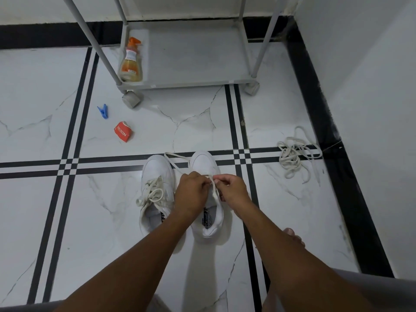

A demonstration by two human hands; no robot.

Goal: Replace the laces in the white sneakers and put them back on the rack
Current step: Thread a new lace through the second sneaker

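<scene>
Both hands, L & R, pinched lace on R sneaker, fingers curled; lacing unfinished, bow likely next.

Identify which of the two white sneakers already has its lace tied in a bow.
The left sneaker: a finished bow sits on its tongue, untouched. On the right sneaker both hands, left and right, pinch its lace, loose past the toe.
</scene>
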